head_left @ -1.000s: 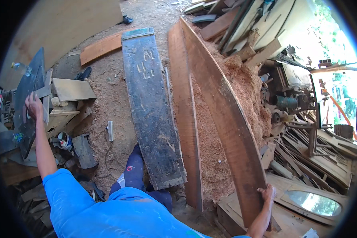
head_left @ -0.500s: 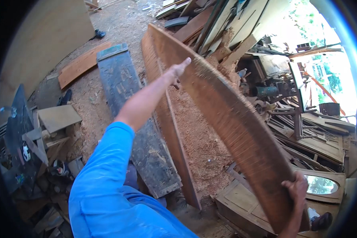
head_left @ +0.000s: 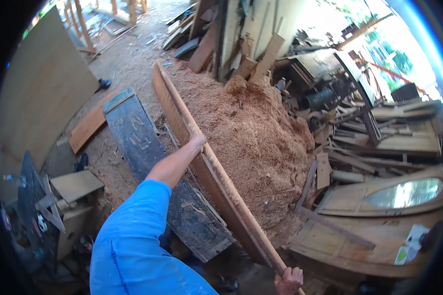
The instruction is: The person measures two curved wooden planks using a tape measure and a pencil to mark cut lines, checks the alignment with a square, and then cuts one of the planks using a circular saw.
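Observation:
A long brown wooden plank (head_left: 236, 196) stands tilted on its edge, running from upper left to lower right. My left hand (head_left: 198, 141) grips its top edge partway along, the fingers largely hidden. At its near end my right hand (head_left: 289, 280) is closed around the edge. A second brown plank (head_left: 166, 105) seems to lie right against it on the left; the line between the two is hard to make out. Just left of both is a dark, worn wooden bench top (head_left: 140, 130), passing under my left forearm.
A large heap of wood shavings (head_left: 251, 132) lies right of the planks. Panelled doors (head_left: 344, 236), one with an oval glass, lie at the lower right beside stacked scrap wood. Boards lean at the back. A large plywood sheet (head_left: 44, 93) and an orange-brown board (head_left: 91, 125) are at left.
The held plank has turned from showing its broad face to standing on edge and swung left against the second plank. Both hands moved left with it, the right also lower.

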Tool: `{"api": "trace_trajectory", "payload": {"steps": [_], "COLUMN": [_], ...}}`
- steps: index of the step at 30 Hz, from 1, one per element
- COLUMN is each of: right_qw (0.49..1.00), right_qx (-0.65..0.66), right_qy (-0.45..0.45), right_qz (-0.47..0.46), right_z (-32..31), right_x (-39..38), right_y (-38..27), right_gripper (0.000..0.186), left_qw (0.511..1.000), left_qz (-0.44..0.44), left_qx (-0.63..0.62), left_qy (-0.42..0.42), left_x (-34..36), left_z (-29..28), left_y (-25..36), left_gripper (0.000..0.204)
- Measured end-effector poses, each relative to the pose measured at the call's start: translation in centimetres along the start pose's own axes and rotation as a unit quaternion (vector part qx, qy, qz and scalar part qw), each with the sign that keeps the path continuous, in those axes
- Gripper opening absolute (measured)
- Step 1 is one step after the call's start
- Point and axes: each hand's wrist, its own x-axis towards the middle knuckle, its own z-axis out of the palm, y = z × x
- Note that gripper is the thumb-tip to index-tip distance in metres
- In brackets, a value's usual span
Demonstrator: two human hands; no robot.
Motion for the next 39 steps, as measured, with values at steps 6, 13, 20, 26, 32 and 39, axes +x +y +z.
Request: {"api": "trace_trajectory", "payload": {"steps": [6, 13, 20, 26, 32, 39], "right_qw": [0.989, 0.984, 0.971, 0.975, 0.970, 0.957], "right_qx": [0.069, 0.125, 0.164, 0.182, 0.195, 0.157], "right_qy": [-0.093, -0.097, -0.162, -0.124, -0.143, -0.221], "right_qz": [0.097, 0.082, 0.066, 0.003, 0.031, 0.100], "right_z": [10.2, 21.0, 25.5, 27.5, 30.5, 37.7], "right_x": [-15.4, -28.8, -30.5, -26.5, -21.8, -21.6], "right_y": [0.9, 4.2, 4.1, -1.6, -7.0, -10.4], "right_gripper": [0.050, 0.069, 0.070, 0.065, 0.062, 0.061], "left_qw": [0.987, 0.944, 0.952, 0.960, 0.949, 0.951], "left_qz": [0.040, 0.053, 0.053, 0.003, -0.019, -0.127], "left_qx": [-0.130, -0.302, -0.298, -0.275, -0.299, -0.252], "left_qy": [-0.082, -0.120, -0.041, -0.059, -0.100, -0.128], "left_x": [-13.4, -29.0, -31.7, -25.7, -19.7, -14.1], "left_z": [-1.7, -4.9, -10.6, -21.4, -26.4, -29.9], "left_y": [-10.5, -17.1, -20.9, -24.0, -24.3, -29.5], "left_gripper": [0.051, 0.070, 0.067, 0.057, 0.041, 0.017]}}
